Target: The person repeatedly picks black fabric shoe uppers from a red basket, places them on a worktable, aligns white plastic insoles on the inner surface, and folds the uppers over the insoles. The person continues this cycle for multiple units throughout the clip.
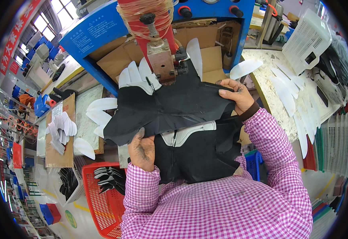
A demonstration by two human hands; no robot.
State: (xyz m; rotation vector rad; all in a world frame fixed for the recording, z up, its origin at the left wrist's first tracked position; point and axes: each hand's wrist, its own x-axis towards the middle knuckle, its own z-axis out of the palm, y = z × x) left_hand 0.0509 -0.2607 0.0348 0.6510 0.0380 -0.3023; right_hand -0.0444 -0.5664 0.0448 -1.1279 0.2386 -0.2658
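Observation:
Both my hands grip a flat black shoe upper (170, 104), stretched out under the metal press head (162, 63) of the machine. My left hand (142, 153) is closed on its near left edge, the thumb on top and the other fingers partly hidden. With fingers and thumb, my right hand (237, 95) pinches its right edge. A second black upper (200, 159) with a white, curved trim (190, 132) lies nearer to me, partly covered by the first. White leaf-shaped pieces (133, 75) stand out beyond the far edge; others (102, 105) show at the left.
The blue machine frame (98, 30) arches around the press head. More white pieces (283, 95) lie on the right table, near a white plastic basket (307, 40). At lower left, a red basket (96, 199) holds black-and-white pieces. Cardboard (60, 153) carries stacked white pieces.

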